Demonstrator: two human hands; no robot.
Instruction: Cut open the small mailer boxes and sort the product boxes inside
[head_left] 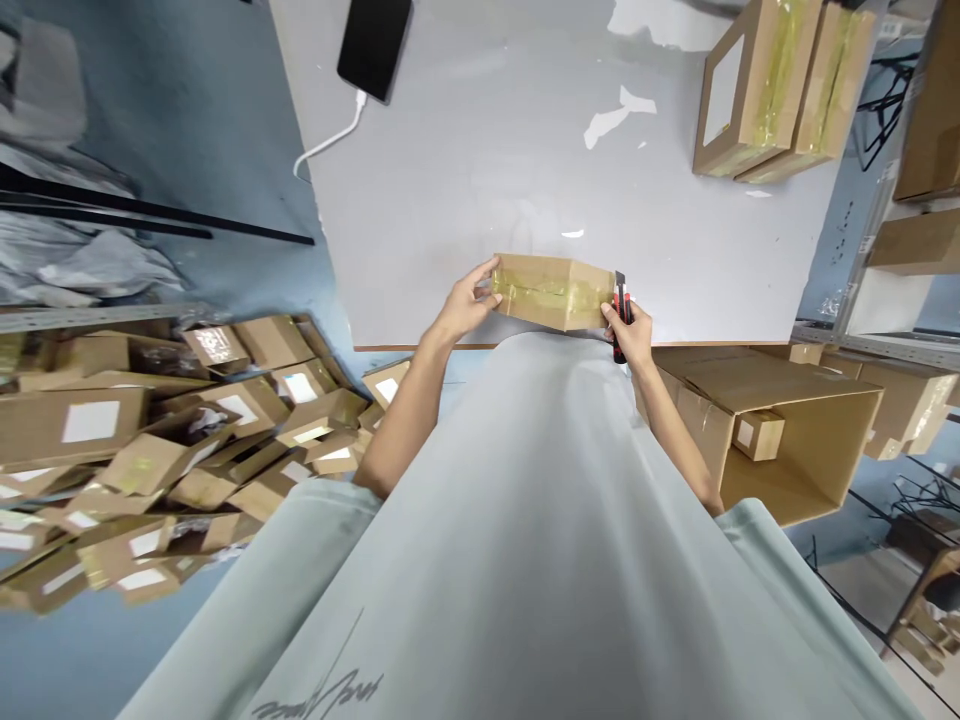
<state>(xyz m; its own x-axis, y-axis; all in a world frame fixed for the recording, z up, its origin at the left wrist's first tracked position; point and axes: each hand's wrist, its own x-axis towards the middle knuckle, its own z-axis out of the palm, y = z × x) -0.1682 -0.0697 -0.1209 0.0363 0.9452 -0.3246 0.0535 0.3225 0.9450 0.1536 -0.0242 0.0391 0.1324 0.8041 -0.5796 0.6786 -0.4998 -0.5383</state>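
Note:
A small cardboard box (536, 288) sealed with yellowish clear tape is held between my two hands at the near edge of the white table (450, 180). My left hand (471, 302) grips its left end, thumb and fingers apart around the corner. At the box's right end, my right hand (631, 328) pinches the corner and also holds a red and black box cutter (622, 318), which points away from me. Whether the cutter's blade is out, I cannot tell.
Two taped boxes (757, 95) stand at the table's far right. A black phone (374, 48) with a white cable lies at the far left. Many cardboard boxes (187, 430) are heaped on the floor at left. A large open carton (802, 430) at right holds a small box.

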